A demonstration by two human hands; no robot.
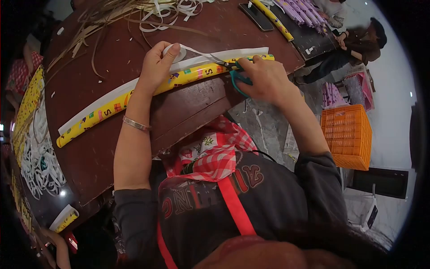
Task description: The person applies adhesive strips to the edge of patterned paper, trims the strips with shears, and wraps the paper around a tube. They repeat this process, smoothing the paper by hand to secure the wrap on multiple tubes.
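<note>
A long roll of yellow patterned paper with a white edge lies across the dark red table. My left hand pinches a small roll of white tape above the paper roll, and a strip of tape runs from it to the right. My right hand grips teal-handled scissors. Their blades point left, at the strip, over the paper roll.
Brown and white strips lie at the table's back left. A phone and purple rolls lie at the back right. An orange crate stands right. Other people are at both sides.
</note>
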